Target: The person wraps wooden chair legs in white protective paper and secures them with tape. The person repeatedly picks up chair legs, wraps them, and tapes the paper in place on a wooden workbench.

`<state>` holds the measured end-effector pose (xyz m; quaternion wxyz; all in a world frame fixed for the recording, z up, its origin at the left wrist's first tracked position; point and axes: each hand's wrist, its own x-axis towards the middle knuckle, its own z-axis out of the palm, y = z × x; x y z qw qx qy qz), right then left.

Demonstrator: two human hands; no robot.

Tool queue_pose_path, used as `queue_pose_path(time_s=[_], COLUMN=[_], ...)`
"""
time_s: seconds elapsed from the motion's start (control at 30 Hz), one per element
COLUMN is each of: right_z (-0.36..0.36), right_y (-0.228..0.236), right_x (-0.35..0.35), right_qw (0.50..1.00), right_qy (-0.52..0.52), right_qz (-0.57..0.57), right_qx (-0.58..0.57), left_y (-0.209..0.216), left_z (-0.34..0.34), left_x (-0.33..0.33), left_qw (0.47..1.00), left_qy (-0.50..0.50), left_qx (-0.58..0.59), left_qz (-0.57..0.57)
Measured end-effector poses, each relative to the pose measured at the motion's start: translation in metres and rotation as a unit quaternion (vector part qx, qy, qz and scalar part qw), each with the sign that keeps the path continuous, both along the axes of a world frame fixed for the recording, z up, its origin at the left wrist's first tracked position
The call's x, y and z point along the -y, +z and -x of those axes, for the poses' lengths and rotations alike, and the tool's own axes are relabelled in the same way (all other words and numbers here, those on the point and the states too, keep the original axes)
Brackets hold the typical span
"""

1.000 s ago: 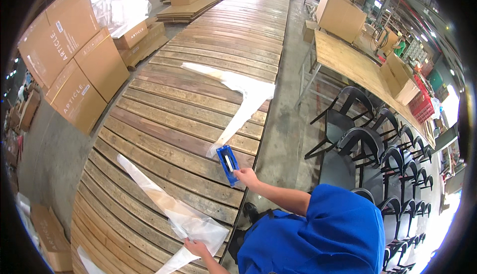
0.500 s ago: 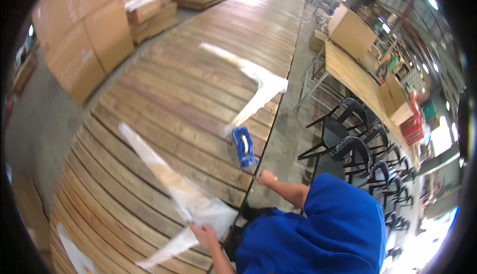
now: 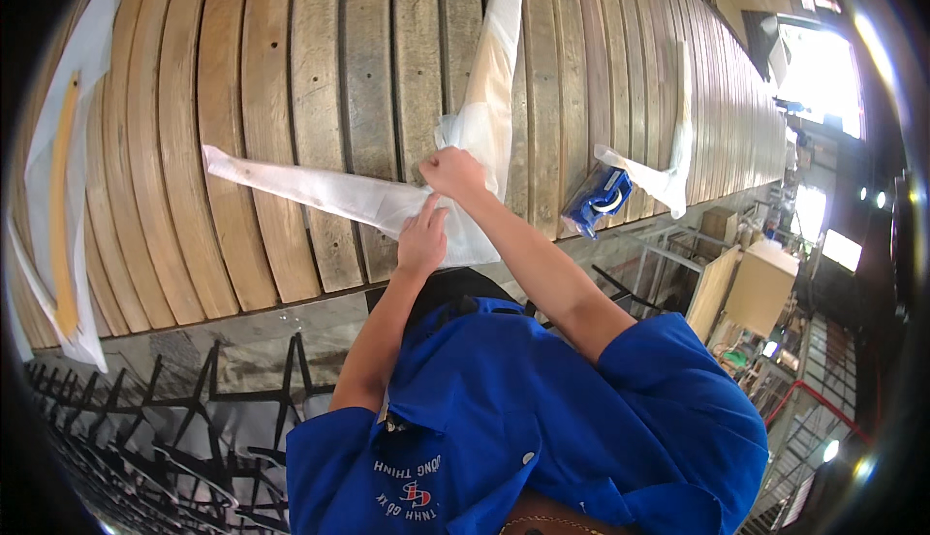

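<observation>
An angled wooden-looking part wrapped in thin white film (image 3: 492, 79) lies on the slatted table in front of me. My left hand (image 3: 423, 236) rests on the wrap near the bend, fingers stretched out over it. Just beyond it, my right hand (image 3: 453, 173) is closed and presses on the wrap at the bend. What its fingers pinch, if anything, is hidden. One wrapped arm reaches left and the other points away from me. A blue tape dispenser (image 3: 612, 186) sits to the right near the table's edge.
Another wrapped angled part (image 3: 668, 182) lies beyond the dispenser. At far left, a yellowish wooden piece (image 3: 66, 205) lies on white film. Black chairs (image 3: 194, 448) stand below the slatted table's near edge (image 3: 262, 304). A cardboard box (image 3: 763, 283) is at right.
My view has turned left and closer to the wrapped part. My right hand has moved from beside the tape dispenser onto the bend, meeting my left hand, whose fingers now lie on the wrap.
</observation>
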<state>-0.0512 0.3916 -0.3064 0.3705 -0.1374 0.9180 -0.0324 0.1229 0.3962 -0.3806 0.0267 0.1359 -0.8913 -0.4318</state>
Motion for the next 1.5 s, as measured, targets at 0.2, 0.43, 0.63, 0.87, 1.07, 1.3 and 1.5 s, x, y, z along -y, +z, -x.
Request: queue_pose_path(time_s=[0.2, 0.43, 0.63, 0.87, 1.07, 1.3, 1.5], right_z=[0.013, 0.005, 0.002, 0.048, 0.077, 0.078, 0.051], right_y=[-0.019, 0.0, 0.001, 0.016, -0.028, -0.025, -0.004], right_x=[-0.013, -0.049, -0.111, -0.142, -0.022, -0.014, -0.042], right_qw=[0.974, 0.984, 0.984, 0.964, 0.921, 0.915, 0.884], right_qy=[0.123, 0.057, 0.039, -0.226, -0.366, -0.371, -0.437], right_qz=[-0.19, -0.165, -0.172, 0.034, 0.016, 0.002, 0.047], right_qx=[0.031, 0.019, 0.038, -0.136, -0.133, -0.157, -0.16], left_y=[-0.015, -0.015, 0.007, 0.005, 0.007, 0.039, 0.047], left_z=[-0.004, -0.003, -0.006, -0.029, 0.037, 0.039, 0.02], left_x=[-0.007, -0.007, 0.021, 0.096, 0.158, 0.158, 0.15], left_qw=[1.0, 1.0, 0.993, 0.854, 0.612, 0.69, 0.735], left_qy=[0.007, -0.005, -0.011, 0.512, 0.733, 0.694, 0.639], left_qx=[-0.018, -0.016, 0.002, -0.045, 0.293, 0.136, -0.041], left_qz=[-0.01, 0.009, -0.118, -0.075, -0.047, -0.154, -0.222])
